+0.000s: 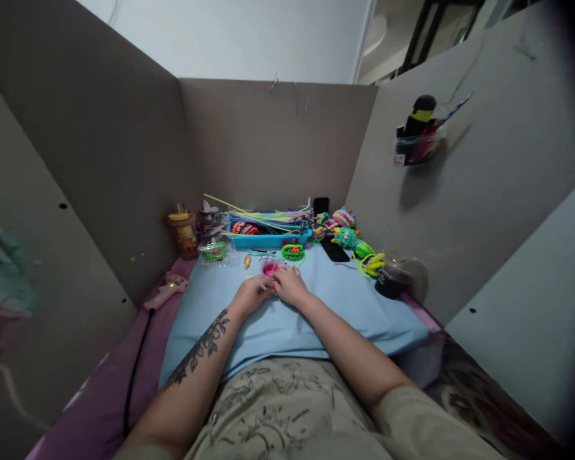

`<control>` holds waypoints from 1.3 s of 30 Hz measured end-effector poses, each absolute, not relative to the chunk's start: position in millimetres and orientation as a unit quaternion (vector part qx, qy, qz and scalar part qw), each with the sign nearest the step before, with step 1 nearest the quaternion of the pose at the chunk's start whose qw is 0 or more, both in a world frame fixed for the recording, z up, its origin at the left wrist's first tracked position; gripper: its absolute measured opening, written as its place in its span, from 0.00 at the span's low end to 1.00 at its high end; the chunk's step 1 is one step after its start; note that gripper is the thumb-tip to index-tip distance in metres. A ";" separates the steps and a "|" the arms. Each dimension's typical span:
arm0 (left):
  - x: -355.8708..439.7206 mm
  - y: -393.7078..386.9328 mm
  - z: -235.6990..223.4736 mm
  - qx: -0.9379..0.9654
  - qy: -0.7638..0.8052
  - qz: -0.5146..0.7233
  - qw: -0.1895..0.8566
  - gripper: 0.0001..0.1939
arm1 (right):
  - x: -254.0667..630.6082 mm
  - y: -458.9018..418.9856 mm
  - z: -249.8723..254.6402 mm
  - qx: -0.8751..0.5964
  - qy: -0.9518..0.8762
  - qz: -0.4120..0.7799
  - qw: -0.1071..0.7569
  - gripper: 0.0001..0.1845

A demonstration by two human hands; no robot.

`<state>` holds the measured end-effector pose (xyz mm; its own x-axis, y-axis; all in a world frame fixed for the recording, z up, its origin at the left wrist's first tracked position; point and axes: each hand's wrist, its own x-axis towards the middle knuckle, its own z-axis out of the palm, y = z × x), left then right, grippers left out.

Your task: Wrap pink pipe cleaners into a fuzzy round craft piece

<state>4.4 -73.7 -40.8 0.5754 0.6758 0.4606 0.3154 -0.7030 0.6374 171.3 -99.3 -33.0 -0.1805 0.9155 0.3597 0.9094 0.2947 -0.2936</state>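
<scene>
Over the blue cloth, both hands are closed at a small round pink craft piece, perhaps of coiled pipe cleaner. My left hand grips its near left side, and a thin pale strip shows by the fingers. From the right, my right hand covers part of the piece with bent fingers. Exactly where the fingertips press is hidden. Just beyond lie a green coiled piece with orange dots and a small orange loop.
A blue tray of pipe cleaners stands at the back. Finished colourful pieces, a black phone and a dark jar are to the right. Left are a cup and a pink glue gun. Grey panels surround everything.
</scene>
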 end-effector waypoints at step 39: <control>1.1 -56.7 -37.1 0.678 0.451 0.466 0.347 0.08 | 182.2 -93.4 -43.5 -0.458 -0.734 0.174 0.470 0.07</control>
<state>1.1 -56.7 -37.1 0.1590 0.9346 0.3183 0.2876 -0.3523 0.8906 182.2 -93.4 -43.5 -0.1386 0.8366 0.5299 0.5089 0.5192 -0.6866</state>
